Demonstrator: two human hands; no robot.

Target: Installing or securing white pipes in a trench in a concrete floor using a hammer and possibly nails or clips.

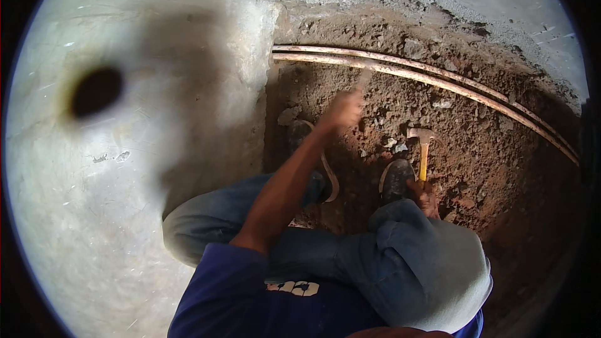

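Note:
My left hand [343,111] is closed in a fist around a short, flat, greyish-brown tool [364,79]. Motion blurs it, and its exact kind cannot be made out. The tool's end reaches up to the lower of two long, thin, rusty pipes [400,71], or just in front of it; touching or apart, I cannot tell. Low beside my right shoe, my right hand [425,199] grips a claw hammer [424,150] by its yellow handle. The hammer's metal head points away from me, over the loose soil. My right knee partly hides that hand.
Broken brown soil [463,156] with pale stone bits fills the dug-out area under my feet. A smooth grey concrete slab [125,225] borders it at left, with a raised edge. Rough concrete [501,0] bounds the far side. My shoes [397,178] stand in the soil.

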